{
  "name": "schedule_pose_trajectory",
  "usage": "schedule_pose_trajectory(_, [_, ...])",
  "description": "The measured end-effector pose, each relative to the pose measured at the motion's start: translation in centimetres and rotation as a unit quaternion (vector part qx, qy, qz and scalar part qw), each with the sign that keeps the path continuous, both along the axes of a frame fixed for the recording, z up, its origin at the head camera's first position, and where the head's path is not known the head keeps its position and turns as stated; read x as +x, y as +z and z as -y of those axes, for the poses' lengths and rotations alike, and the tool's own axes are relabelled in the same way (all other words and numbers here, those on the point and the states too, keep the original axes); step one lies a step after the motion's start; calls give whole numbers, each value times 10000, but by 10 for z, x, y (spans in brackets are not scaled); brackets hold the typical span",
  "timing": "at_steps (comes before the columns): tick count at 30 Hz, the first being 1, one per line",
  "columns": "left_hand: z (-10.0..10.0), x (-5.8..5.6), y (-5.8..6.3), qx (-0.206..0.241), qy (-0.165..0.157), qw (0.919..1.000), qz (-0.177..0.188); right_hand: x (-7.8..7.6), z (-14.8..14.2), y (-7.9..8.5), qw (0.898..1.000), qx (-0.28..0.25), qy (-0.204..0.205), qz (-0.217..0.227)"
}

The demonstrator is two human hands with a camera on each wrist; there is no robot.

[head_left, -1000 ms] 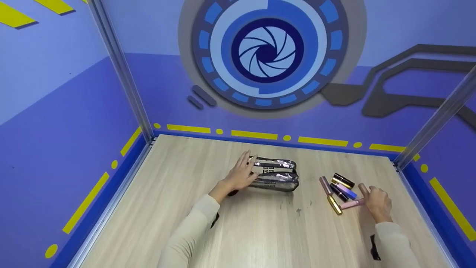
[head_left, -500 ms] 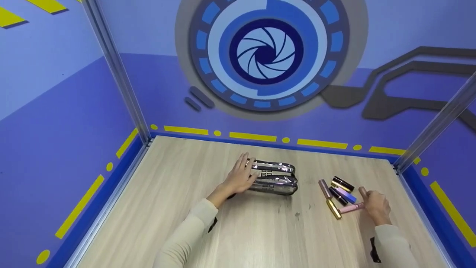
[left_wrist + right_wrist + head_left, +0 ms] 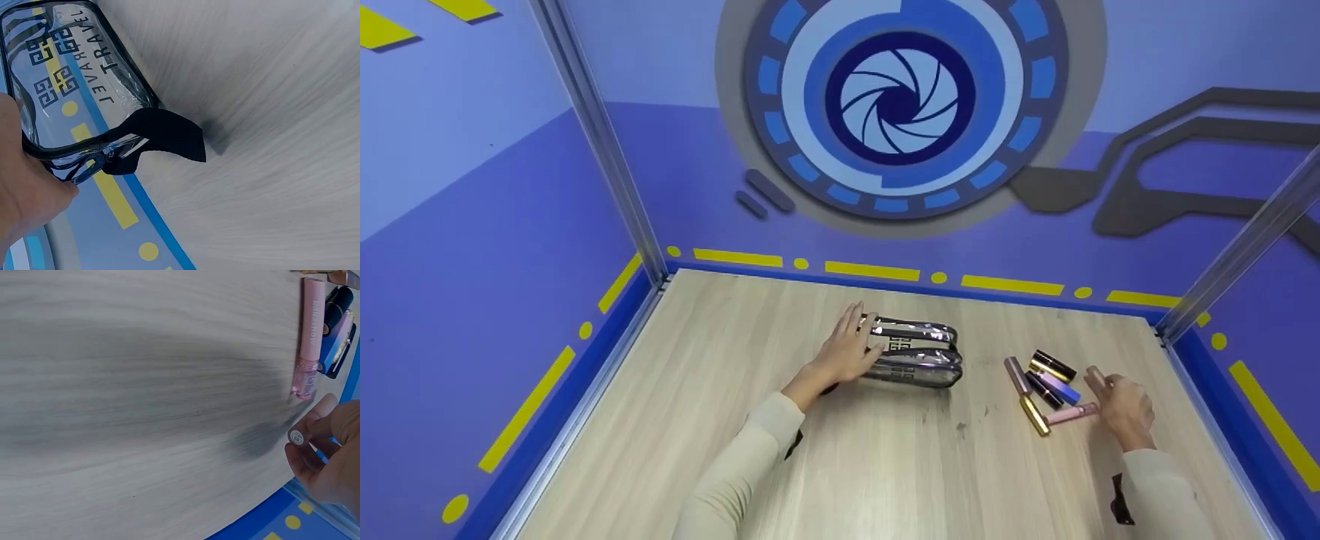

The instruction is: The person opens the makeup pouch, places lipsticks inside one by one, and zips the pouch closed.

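My left hand [image 3: 847, 354] rests across the left end of a clear pouch [image 3: 919, 371] with black piping, its fingers straight over it. In the left wrist view the pouch [image 3: 93, 67] shows dark "TRAVEL" lettering and a black fabric tab [image 3: 174, 132]; most of the hand [image 3: 28, 185] is cut off there. My right hand [image 3: 1126, 409] pinches a rose-brown lipstick tube [image 3: 1096, 379] between thumb and fingers. A round white sticker [image 3: 297, 437] marks the tube's near end. Close beside that hand lies a pink lip gloss tube [image 3: 1069, 414].
Left of the right hand several cosmetic tubes lie in a loose pile: a gold one [image 3: 1034, 416], another rose-brown one [image 3: 1017, 375], a black-and-gold one [image 3: 1054, 366] and a purple-blue one [image 3: 1059, 388]. Blue panels [image 3: 675, 180] and metal posts [image 3: 607, 142] enclose the wooden table [image 3: 885, 480].
My right hand, with the lipstick tube, has shifted slightly right, and more of the pink lip gloss tube's end shows. The left hand stays on the pouch; the head view wavers a little.
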State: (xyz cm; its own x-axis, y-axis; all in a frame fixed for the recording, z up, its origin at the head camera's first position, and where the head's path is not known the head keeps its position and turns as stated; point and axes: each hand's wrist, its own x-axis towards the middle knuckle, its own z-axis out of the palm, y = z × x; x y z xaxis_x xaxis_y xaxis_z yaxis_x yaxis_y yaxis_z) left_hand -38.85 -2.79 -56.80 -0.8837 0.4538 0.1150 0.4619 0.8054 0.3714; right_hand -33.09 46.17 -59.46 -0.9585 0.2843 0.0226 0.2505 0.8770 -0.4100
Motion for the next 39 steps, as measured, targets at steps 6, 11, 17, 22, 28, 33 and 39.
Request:
schedule_pose_trajectory(6, [-1,-4,-3,-17,67,10000,66,-1,12,19,9984,-29,200,-519])
schedule_pose_trajectory(11, [-1,-5,-8,-64,87,9999,126,-7,40,38,9923,-161,557,-1096])
schedule_pose_trajectory(17, [-1,-4,-11,4,50,9998,178,-16,85,60,9724,-465,1203,-1944])
schedule_pose_trajectory(22, [-1,-5,-5,-47,89,9998,144,-19,128,74,9526,-959,1858,-2209])
schedule_pose_trajectory(28, [-2,-6,0,29,84,9998,175,-19,171,82,9446,-1425,2305,-1851])
schedule_pose_trajectory(33, [-1,-5,1,9,126,9997,206,-18,200,79,9277,-1278,2972,-1864])
schedule_pose_trajectory(39, [-2,-4,-2,42,118,9997,187,-18,221,72,9019,-596,3742,-2074])
